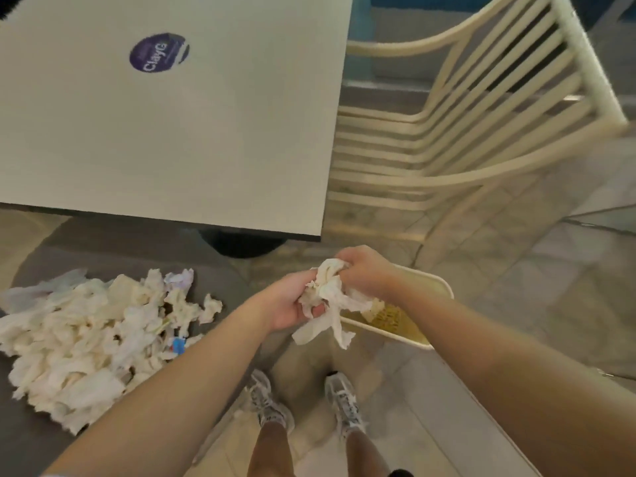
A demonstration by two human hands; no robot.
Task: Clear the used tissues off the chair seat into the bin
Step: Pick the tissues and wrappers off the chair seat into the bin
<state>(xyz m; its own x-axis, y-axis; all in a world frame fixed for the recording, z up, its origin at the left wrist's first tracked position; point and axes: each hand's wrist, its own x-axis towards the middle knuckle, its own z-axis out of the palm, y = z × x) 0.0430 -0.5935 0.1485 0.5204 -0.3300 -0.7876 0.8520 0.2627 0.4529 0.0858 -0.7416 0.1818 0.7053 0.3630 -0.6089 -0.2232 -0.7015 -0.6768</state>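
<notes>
A large heap of crumpled white used tissues [86, 339] lies on a dark chair seat [213, 280] at the lower left. My left hand [287, 304] and my right hand [361, 270] both grip one wad of tissues [327, 297] between them, with loose ends hanging down. The wad hangs just left of a cream rectangular bin [437, 287], which stands on the floor under my right forearm. Some tissue and yellowish content shows inside the bin.
A white table [172, 132] with a round purple sticker [159, 52] fills the upper left, its corner just above my hands. A cream slatted chair [481, 115] stands at the upper right. My feet in grey sneakers [303, 401] stand on the tiled floor below.
</notes>
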